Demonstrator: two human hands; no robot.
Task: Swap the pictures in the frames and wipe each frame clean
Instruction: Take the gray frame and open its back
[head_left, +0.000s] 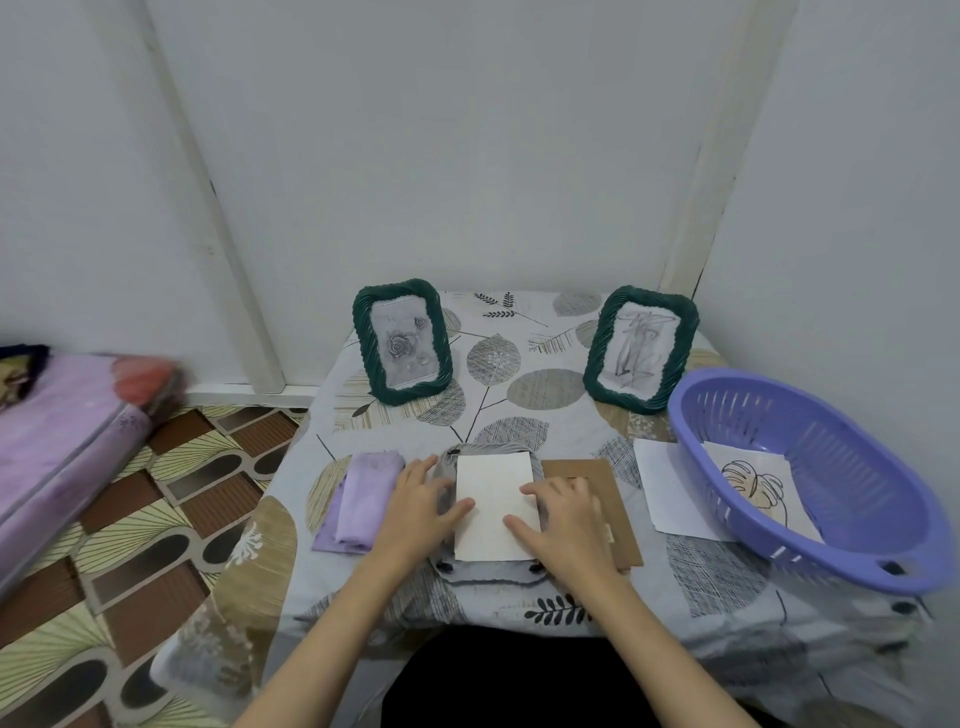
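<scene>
We see a leaf-patterned tablecloth (524, 384) covering the table in a corner of pale walls (457, 140), a purple slotted plastic basket (810, 467) at its right edge, a pink-covered mattress (67, 436) at far left, and patterned brown and cream flooring (156, 499) below.

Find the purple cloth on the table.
The purple cloth lies folded at the table's near left, just left of the left hand and the face-down frame.
</scene>
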